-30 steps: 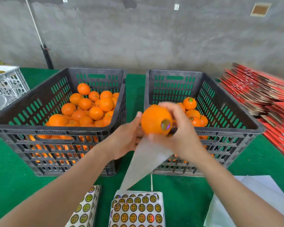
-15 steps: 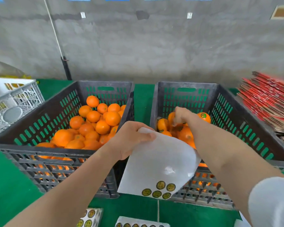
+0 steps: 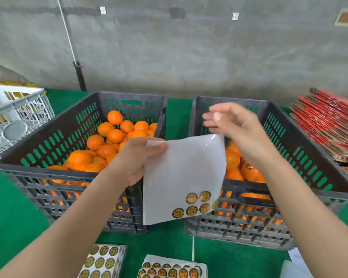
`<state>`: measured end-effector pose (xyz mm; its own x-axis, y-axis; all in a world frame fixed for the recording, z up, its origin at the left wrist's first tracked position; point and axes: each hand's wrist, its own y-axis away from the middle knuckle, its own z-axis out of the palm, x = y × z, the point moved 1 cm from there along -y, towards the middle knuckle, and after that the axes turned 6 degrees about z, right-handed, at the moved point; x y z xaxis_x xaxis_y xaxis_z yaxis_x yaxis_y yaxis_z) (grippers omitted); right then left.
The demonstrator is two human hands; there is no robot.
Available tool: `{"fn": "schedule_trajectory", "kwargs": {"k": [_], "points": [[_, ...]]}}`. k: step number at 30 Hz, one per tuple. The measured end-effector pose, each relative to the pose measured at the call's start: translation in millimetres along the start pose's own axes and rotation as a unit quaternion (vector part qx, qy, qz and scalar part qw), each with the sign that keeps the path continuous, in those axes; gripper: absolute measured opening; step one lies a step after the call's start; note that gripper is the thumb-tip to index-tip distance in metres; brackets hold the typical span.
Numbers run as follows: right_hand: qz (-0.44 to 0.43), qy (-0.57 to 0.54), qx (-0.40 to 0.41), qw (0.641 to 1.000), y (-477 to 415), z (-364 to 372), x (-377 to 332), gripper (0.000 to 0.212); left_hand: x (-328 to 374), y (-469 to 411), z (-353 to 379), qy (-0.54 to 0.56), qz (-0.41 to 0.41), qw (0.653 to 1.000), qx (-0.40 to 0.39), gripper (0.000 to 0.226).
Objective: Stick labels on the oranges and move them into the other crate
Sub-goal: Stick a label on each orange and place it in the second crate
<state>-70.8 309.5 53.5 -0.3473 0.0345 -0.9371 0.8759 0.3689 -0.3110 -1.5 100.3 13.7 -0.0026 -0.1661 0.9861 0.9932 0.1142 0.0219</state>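
Note:
My left hand (image 3: 136, 159) pinches the top corner of a white label sheet (image 3: 181, 173) that hangs between the two crates, with several round gold labels (image 3: 195, 203) left near its bottom. My right hand (image 3: 231, 125) hovers empty above the right crate (image 3: 301, 157), fingers straight and spread, just over the sheet's upper edge. Labelled oranges (image 3: 247, 169) lie in the right crate, partly hidden by the sheet and my right arm. The left crate (image 3: 48, 149) holds a pile of unlabelled oranges (image 3: 109, 141).
Full label sheets (image 3: 102, 261) and a second stack (image 3: 173, 267) lie on the green table at the front. A white basket (image 3: 18, 115) stands at the left. Red flattened cartons (image 3: 329, 125) are stacked at the right. A grey wall is behind.
My right hand has let go of the orange in the right crate and risen out of it, open, toward the sheet. My left hand keeps holding the sheet.

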Motion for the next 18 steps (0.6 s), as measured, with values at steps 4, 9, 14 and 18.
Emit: {"fn": "schedule_trajectory", "kwargs": {"k": [4, 9, 14, 18], "points": [[0.016, -0.081, -0.010, 0.997, 72.2, 24.3, 4.6, 0.030, 1.0, 16.5, -14.0, 0.055, 0.017, 0.998, 0.017, 0.015], [0.078, -0.063, -0.004, 0.995, 115.0, 49.4, 24.6, 0.030, -4.6, 35.2, -21.5, 0.037, 0.050, 0.994, 0.084, 0.008], [0.190, -0.187, -0.029, 0.963, 143.9, 62.5, 29.5, 0.027, -17.5, 54.8, -29.1, -0.095, 0.103, 0.979, 0.146, 0.006], [0.211, -0.162, 0.006, 0.964, 157.0, 68.5, 35.6, 0.037, -30.1, 73.5, -41.9, 0.102, 0.075, 0.992, 0.026, 0.031]]}}
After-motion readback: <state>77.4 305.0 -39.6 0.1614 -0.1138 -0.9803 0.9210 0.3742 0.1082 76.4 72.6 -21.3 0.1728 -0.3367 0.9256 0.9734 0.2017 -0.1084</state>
